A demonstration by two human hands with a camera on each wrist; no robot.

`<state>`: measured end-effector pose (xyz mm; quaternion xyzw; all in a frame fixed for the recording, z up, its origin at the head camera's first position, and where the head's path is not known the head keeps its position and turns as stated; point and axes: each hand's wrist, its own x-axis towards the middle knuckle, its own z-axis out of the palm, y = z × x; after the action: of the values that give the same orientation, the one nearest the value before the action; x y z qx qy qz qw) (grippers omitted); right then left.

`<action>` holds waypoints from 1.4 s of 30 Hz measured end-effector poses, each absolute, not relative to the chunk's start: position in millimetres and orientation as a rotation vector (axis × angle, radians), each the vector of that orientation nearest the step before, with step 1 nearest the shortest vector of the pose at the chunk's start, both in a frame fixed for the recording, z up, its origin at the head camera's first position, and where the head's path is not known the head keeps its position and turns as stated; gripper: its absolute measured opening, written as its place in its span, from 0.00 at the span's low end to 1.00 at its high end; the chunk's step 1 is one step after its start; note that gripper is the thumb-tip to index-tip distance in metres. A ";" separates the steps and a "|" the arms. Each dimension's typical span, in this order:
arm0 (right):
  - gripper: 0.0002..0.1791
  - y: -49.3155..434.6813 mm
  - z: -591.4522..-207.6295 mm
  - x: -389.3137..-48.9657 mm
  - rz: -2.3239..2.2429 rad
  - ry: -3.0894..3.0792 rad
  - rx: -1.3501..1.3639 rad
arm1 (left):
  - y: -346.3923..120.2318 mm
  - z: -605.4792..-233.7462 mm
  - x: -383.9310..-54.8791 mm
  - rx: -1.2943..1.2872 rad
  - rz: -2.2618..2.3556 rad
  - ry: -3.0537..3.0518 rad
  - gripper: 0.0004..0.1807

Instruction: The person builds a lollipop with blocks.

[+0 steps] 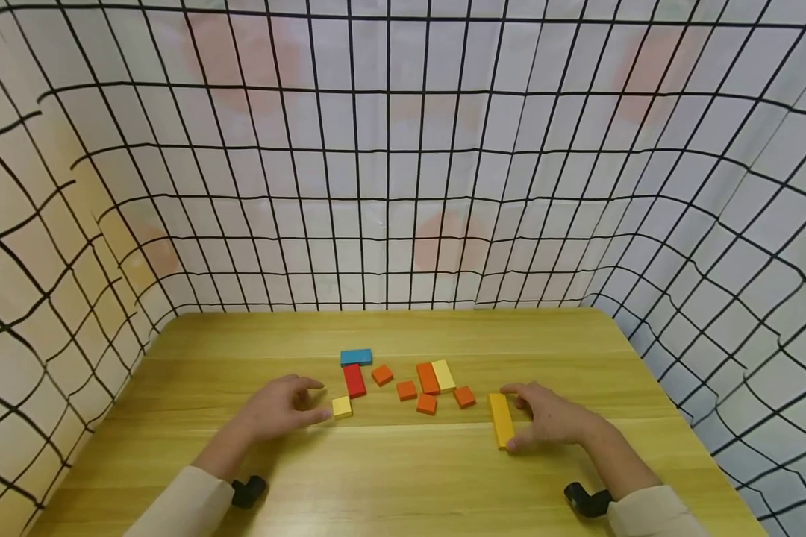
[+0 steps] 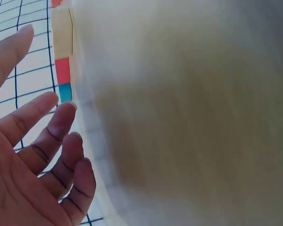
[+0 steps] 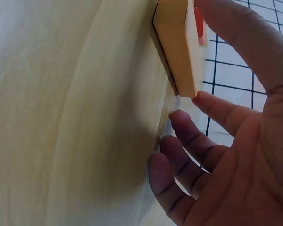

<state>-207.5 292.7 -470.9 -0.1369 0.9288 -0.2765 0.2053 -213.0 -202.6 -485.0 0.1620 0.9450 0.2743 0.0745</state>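
Observation:
My right hand [image 1: 551, 418] is at a long yellow-orange block [image 1: 501, 422] that lies flat on the right side. Its thumb is at the near end and its index fingertip touches the far end, so the two span the block's length. In the right wrist view, the other fingers curl loosely beside the block [image 3: 179, 44]. My left hand [image 1: 278, 409] is just left of a small pale yellow block [image 1: 342, 407], thumb tip close to it. The left wrist view shows those fingers apart with nothing between them, near the yellow block [image 2: 62, 33].
Behind the small yellow block lie a red block [image 1: 354, 380] and a blue block [image 1: 356, 357]. Several small orange blocks [image 1: 406, 391] spread across the middle, near an orange block [image 1: 428, 378] beside a pale yellow one [image 1: 444, 376]. Black wire mesh [image 1: 388, 198] surrounds the wooden table [image 1: 376, 477].

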 end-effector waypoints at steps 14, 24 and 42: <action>0.58 289.6 -469.3 -202.4 -0.656 2.611 -0.436 | -186.8 -490.5 -214.9 0.474 1.028 2.723 0.21; 0.57 286.5 -472.9 -203.5 -0.647 2.644 -0.442 | -184.5 -490.7 -214.0 0.474 1.055 2.696 0.15; 0.58 269.4 -469.5 -199.3 -0.812 2.665 -0.523 | -183.6 -491.3 -213.0 0.467 1.062 2.689 0.15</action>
<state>-199.3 269.4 -469.5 -0.1825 0.9291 -0.2830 0.1531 -213.0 -183.6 -491.3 0.1586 0.9129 0.3606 0.1064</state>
